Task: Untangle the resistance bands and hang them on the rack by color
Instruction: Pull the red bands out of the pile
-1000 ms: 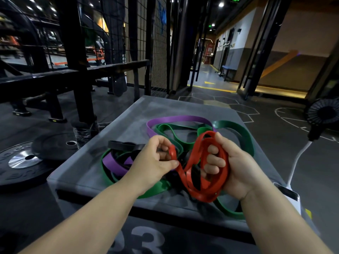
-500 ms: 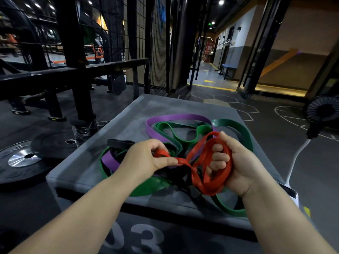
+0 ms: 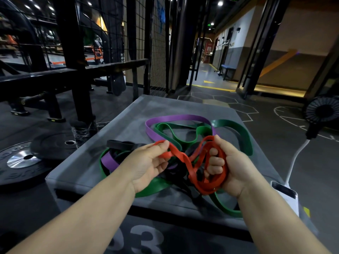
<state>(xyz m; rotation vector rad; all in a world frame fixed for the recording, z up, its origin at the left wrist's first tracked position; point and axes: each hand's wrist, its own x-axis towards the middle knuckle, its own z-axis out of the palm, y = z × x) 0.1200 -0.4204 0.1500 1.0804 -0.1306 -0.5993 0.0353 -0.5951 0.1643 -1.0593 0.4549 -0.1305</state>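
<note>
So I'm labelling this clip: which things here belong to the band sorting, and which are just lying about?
Job:
red band, held by left hand and right hand
purple band
green bands
black band
box under them

Lying about:
weight plates
fan
white device

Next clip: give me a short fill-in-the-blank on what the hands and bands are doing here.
1. Both hands, left hand and right hand, grip the ____ band.
2. The tangled bands lie on a grey box marked with the number ____.
3. The band looping farthest from the person is ____.
4. On the floor to the person's left lies a black weight ____.

Missing words: red; 03; purple; plate
</note>
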